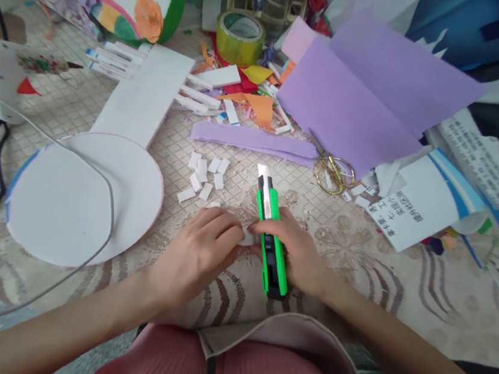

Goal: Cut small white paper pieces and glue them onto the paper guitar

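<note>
My right hand [302,256] is closed around a green box cutter [272,251], its blade out and pointing away from me. Close beside it, my left hand [199,244] has its fingers curled together. A small white piece [247,236] shows between the fingertips of both hands; its full shape is hidden. Just beyond my left hand lie several small cut white pieces [202,170] on the patterned tablecloth [346,236]. Left of them rests a white oval board [83,201] with a grey cord [108,198] across it.
A white glue gun [3,71] stands at the far left. Gold-handled scissors [334,173], a folded purple strip [253,141] and purple sheets [356,89] lie beyond and right of my hands. Green-yellow tape [232,46], white strips [102,62] and coloured scraps sit at the back.
</note>
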Tool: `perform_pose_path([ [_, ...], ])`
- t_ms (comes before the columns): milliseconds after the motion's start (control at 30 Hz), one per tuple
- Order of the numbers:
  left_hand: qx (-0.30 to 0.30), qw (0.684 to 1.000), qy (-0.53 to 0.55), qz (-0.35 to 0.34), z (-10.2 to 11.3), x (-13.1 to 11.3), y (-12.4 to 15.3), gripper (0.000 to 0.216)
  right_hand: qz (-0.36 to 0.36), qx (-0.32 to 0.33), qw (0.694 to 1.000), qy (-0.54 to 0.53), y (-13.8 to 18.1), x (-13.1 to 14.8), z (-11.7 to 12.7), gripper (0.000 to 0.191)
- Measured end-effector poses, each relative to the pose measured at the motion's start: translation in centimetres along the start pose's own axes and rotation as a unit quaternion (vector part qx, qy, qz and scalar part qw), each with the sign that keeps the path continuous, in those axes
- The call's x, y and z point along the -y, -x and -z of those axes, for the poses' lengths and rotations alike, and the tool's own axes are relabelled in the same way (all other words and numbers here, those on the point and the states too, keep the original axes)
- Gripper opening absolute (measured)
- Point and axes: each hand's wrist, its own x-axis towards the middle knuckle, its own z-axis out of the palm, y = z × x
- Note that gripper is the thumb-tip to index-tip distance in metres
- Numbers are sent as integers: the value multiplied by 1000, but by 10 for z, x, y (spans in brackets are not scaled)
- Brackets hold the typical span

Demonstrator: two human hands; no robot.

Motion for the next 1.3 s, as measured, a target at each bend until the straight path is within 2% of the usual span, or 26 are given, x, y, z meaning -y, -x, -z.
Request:
perform_pose_path([
  [133,4,999,31,7,-6,-1,16,10,18,31,999,0,9,4,-9,25],
  [300,-27,998,52,38,-18,2,20,8,16,6,1000,-8,8,4,-14,23],
  [567,-57,993,93,47,-21,2,25,14,-1,-2,1000,-4,9,4,-18,25],
  [1000,-58,992,90,74,-24,0,20,7,-30,-22,998,-57,14,0,-12,31],
  [1300,-79,991,85,73,-26,1,19,6,-11,-19,1000,-9,11,2,-15,28],
])
